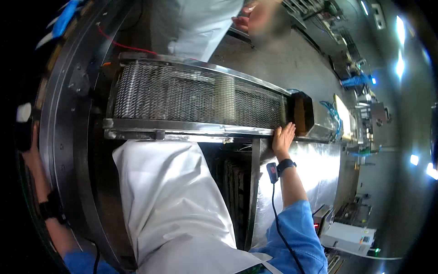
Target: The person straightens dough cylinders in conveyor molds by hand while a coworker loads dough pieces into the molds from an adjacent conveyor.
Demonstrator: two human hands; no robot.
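A conveyor with a metal mesh belt runs across the middle of the view between two steel side rails. My right hand rests its fingers, straight and held together, on the near rail close to the conveyor's right end. Nothing shows in that hand. Far out at the left edge, my left hand is dim and partly cut off. It is beside a dark object with a white rounded end, near a steel frame; its fingers are hidden.
Another person in a white apron stands across the conveyor, one hand showing. A dark-fronted metal housing sits at the belt's right end. A shiny steel panel lies below it. A red cable hangs at upper left.
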